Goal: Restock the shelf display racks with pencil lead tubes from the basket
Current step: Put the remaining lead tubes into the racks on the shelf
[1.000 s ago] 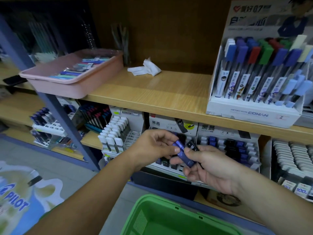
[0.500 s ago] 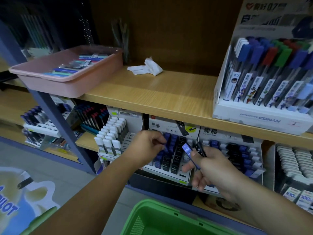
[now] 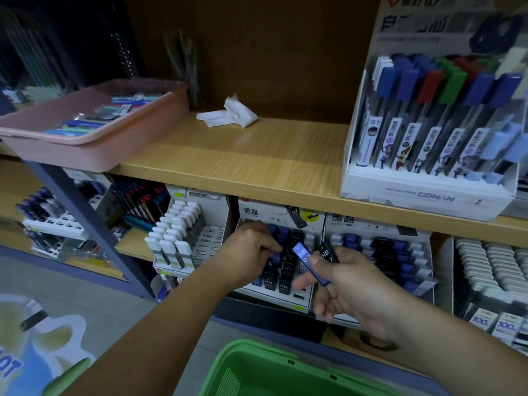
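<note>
Our left grip (image 3: 251, 252) curled against rack (image 3: 257, 213) under shelf (image 3: 257, 161), contents we cannot tell; right grip (image 3: 351, 290) pinches blue tube (image 3: 307, 262) and black tube (image 3: 327, 252) before rack, hiding some slots; basket (image 3: 257, 364) below; pink tray (image 3: 94, 150), tissue (image 3: 228, 115), pen box (image 3: 423, 192) on shelf.

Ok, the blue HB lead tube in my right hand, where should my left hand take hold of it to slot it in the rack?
Pinch the blue tube by its free upper end, printed HB, coming from the left. Your right hand clamps its lower half, and the black tube sits close on its right, so only that end looks open.
</note>
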`<state>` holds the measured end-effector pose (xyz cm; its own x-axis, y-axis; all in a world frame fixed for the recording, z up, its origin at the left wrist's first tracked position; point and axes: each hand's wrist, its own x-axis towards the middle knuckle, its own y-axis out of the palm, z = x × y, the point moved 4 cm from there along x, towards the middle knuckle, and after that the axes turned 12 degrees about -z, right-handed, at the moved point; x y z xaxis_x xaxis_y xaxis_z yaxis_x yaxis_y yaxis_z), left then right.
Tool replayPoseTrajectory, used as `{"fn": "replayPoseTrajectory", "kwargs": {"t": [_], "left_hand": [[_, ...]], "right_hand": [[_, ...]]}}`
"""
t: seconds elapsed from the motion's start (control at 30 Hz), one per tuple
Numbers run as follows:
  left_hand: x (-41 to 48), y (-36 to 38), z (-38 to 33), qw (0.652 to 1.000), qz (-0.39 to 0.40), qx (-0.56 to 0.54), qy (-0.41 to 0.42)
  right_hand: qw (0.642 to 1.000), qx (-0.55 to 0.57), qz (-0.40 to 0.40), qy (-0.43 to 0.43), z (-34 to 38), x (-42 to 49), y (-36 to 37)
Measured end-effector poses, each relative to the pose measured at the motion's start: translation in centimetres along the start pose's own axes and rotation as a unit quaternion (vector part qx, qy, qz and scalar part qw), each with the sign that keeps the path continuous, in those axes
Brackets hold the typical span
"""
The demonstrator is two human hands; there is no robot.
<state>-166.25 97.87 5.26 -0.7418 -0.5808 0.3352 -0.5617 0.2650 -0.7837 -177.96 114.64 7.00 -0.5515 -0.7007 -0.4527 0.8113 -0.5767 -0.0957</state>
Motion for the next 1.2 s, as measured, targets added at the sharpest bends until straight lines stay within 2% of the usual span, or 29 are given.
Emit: {"fn": "replayPoseTrajectory", "kwargs": {"t": [0.07, 0.13, 0.2, 0.27, 0.3, 0.43, 0.53, 0.67, 0.73, 0.83, 1.03, 1.13, 1.2], "left_hand": [[-0.1, -0.1, 0.0, 1.000, -0.010, 0.006, -0.009], [-0.1, -1.1, -0.6, 0.996, -0.057, -0.039, -0.056], [-0.4, -1.9, -1.7, 0.972, -0.053, -0.171, -0.154], [-0.9, -1.8, -3.3, 0.932, 0.012, -0.292, -0.216], [-1.0, -1.7, -3.8, 0.926, 0.029, -0.311, -0.211], [-1.1, -2.6, -3.3, 0.919, -0.004, -0.332, -0.214], [-1.6, -2.3, -3.8, 0.917, 0.038, -0.336, -0.209], [-1.3, -2.7, -3.4, 0.896, -0.029, -0.366, -0.250], [-1.0, -3.7, -2.0, 0.901, -0.091, -0.336, -0.260], [-1.0, -3.7, -0.5, 0.938, -0.133, -0.232, -0.219], [-1.2, -1.3, 0.3, 0.986, -0.022, -0.092, -0.135], [-1.0, -1.3, 0.0, 0.992, -0.013, -0.068, -0.102], [-0.9, -1.4, -0.3, 0.992, -0.006, -0.075, -0.103]], "right_hand": [[1.000, -0.004, 0.006, 0.005, 0.1, -0.2, -0.1], [1.000, -0.020, -0.007, 0.005, 0.1, 0.0, -0.3], [1.000, -0.019, -0.019, 0.009, 0.0, 0.1, -0.4], [1.000, -0.013, -0.016, 0.008, 0.1, 0.0, -0.2], [1.000, -0.011, -0.013, 0.004, 0.2, -0.2, -0.1], [0.999, -0.035, -0.018, -0.023, 0.6, -0.3, 0.3], [1.000, -0.009, -0.005, -0.015, 0.5, -0.6, 1.1], [0.996, -0.047, -0.042, -0.057, 1.0, -0.6, 1.0], [0.985, -0.121, -0.070, -0.103, 1.8, -0.7, 0.4], [0.961, -0.223, -0.077, -0.146, 2.5, -0.5, -0.2], [0.971, -0.226, -0.027, -0.066, 2.0, 0.0, -0.6], [0.958, -0.269, 0.013, -0.098, 1.8, -0.5, -0.8], [0.943, -0.294, -0.012, -0.153, 1.9, -0.7, -1.1]]}}
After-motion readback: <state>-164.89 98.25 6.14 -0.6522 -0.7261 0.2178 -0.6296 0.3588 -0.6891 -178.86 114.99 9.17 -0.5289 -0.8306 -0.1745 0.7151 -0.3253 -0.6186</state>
